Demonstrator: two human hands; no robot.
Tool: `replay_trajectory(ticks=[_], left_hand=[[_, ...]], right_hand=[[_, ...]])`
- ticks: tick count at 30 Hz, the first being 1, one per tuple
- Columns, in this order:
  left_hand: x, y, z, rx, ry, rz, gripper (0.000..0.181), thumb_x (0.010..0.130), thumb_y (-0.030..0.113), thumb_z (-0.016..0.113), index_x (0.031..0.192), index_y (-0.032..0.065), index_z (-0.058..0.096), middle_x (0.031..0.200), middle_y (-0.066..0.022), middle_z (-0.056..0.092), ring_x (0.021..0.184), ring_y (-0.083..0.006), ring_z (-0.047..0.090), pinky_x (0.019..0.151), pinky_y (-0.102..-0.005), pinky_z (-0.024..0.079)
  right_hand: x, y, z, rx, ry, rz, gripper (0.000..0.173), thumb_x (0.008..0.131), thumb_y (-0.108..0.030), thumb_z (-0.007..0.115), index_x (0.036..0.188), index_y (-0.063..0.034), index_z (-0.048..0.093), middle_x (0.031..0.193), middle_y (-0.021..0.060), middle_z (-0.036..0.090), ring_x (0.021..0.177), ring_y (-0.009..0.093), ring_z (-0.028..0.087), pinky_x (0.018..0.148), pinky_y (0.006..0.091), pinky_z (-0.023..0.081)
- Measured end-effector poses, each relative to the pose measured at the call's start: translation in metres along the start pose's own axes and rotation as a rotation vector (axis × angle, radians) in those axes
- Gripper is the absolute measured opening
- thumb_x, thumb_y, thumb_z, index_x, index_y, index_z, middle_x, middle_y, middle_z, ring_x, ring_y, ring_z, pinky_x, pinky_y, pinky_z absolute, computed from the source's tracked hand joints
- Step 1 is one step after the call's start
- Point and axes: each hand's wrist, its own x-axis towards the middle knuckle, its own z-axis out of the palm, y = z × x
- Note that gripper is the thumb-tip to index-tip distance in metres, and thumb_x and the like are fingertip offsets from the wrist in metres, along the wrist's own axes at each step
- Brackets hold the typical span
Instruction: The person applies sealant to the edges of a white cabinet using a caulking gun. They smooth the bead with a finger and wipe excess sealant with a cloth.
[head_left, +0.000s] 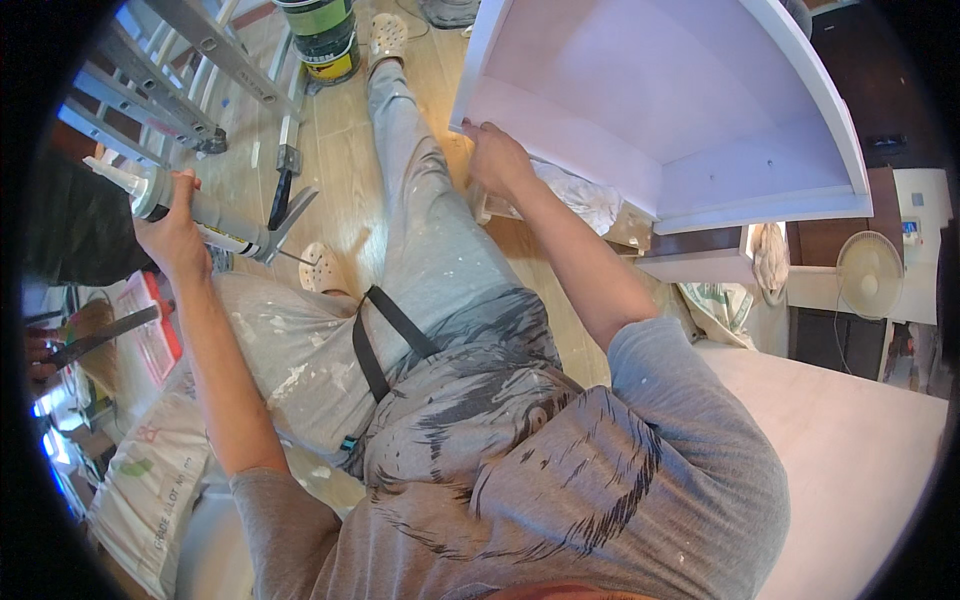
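Note:
My left hand (174, 232) grips a caulking gun (274, 244) around its loaded sealant cartridge (225, 238), whose pale nozzle (112, 174) points to the upper left. The gun's handle and trigger are on the far side of the hand, towards my legs. My right hand (499, 157) is at the near left corner of a white open-fronted cabinet box (570, 127), with its fingertips bent against the edge. The box stands tilted in view at the upper right, and its inside shows. Below its edge lies a crumpled white cloth or plastic (577, 195).
Aluminium ladders (217, 60) stand at upper left, beside stacked buckets (322, 37). A red-rimmed tray (154, 330) and a white sack (150, 480) lie at left. At the far left edge another person's hand (39, 356) shows. A white panel (832, 427) and a fan (870, 275) are at right.

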Motion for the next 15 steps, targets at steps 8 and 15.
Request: replay_trajectory(ticks=[8,15], left_hand=[[0.0,-0.003,-0.003,-0.035,0.061,-0.03,0.02,0.083,0.004,0.08,0.097,0.0002,0.066,0.087,-0.0071,0.07,0.081,-0.0151,0.067,0.079,-0.0293,0.051],[-0.004,0.006,-0.003,0.061,0.084,-0.078,0.024,0.082,0.006,0.081,0.1,-0.0013,0.066,0.089,-0.0075,0.071,0.082,-0.0162,0.068,0.08,-0.0298,0.051]], right_hand=[[-0.043,-0.012,-0.024,0.438,-0.092,0.032,0.045,0.084,-0.006,0.054,0.126,-0.0058,0.069,0.097,0.0184,0.066,0.088,0.032,0.065,0.082,0.0384,0.051],[-0.106,0.086,-0.048,0.347,0.281,0.116,0.028,0.087,-0.01,0.06,0.11,-0.001,0.074,0.096,0.0209,0.068,0.083,0.03,0.068,0.079,0.0387,0.053]])
